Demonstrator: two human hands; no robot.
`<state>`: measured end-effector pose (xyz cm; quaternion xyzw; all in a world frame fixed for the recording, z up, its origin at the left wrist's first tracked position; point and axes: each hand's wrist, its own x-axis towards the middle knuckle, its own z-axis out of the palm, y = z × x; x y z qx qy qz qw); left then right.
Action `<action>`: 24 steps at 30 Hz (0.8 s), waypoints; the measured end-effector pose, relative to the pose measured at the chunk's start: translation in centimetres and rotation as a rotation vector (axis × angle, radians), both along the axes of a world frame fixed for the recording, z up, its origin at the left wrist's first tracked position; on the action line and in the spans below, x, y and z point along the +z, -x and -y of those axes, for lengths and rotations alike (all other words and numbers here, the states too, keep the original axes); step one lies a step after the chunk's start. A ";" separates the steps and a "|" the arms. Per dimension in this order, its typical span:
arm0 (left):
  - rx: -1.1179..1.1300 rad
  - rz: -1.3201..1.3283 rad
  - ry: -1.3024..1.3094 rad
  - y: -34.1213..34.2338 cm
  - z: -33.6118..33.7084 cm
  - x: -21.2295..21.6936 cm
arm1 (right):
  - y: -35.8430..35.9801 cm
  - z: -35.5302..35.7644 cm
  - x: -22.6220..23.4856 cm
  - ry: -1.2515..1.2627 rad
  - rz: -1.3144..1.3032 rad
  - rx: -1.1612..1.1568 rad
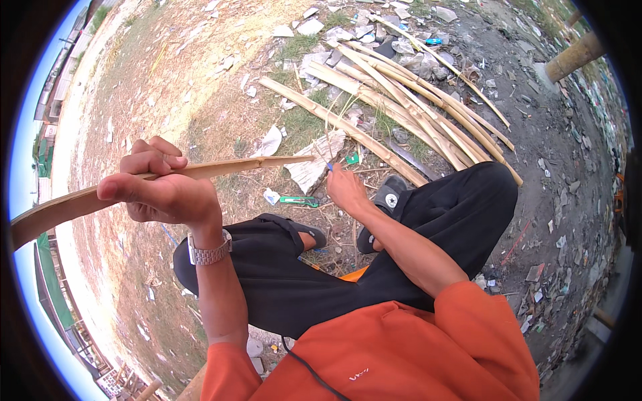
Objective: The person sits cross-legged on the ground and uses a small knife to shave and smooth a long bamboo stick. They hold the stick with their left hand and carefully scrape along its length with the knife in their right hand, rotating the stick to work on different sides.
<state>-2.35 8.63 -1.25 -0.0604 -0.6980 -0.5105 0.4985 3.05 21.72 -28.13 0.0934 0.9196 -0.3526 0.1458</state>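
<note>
Your left hand (160, 190) is clenched around a bamboo strip (200, 172), which runs out past both sides of the fist. Your right hand (344, 187) pinches a small blue tool (330, 166) just beyond the strip's tip, above scattered paper (314, 164).

torn white wrapper (314, 160), ground litter

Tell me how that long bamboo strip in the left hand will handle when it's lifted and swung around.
The bamboo strip is long, thin and slightly bowed, so it probably flexes and whips at its free ends. It looks light: the left hand holds it alone, raised. Its split edges may be sharp or splintery against bare fingers. The right hand is down near the ground litter.
</note>
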 end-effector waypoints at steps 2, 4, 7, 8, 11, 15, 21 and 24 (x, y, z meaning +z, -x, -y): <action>-0.012 0.005 -0.015 0.0 0.5 -0.1 | 1.2 1.9 5.5 0.252 -0.107 0.027; -0.051 -0.005 -0.016 -0.1 1.1 -0.2 | 0.3 3.9 8.9 0.304 -0.188 0.093; -0.132 -0.027 -0.018 -0.2 1.3 -0.5 | -0.4 4.2 9.0 0.297 -0.204 0.125; -0.129 -0.029 -0.020 -0.2 1.4 -0.4 | -0.2 4.2 8.9 0.285 -0.201 0.129; -0.093 -0.016 -0.022 0.8 3.0 -0.5 | 0.5 5.1 9.1 0.161 -0.199 0.193; -0.182 -0.030 -0.021 0.2 0.8 -0.6 | -3.6 -0.2 -4.2 -0.080 -0.023 0.093; -0.232 -0.062 0.016 0.6 0.7 -0.5 | 0.7 1.5 8.6 0.226 -0.098 0.020; -0.219 -0.035 0.006 0.7 1.7 -0.5 | -0.2 3.6 11.3 0.349 -0.173 0.093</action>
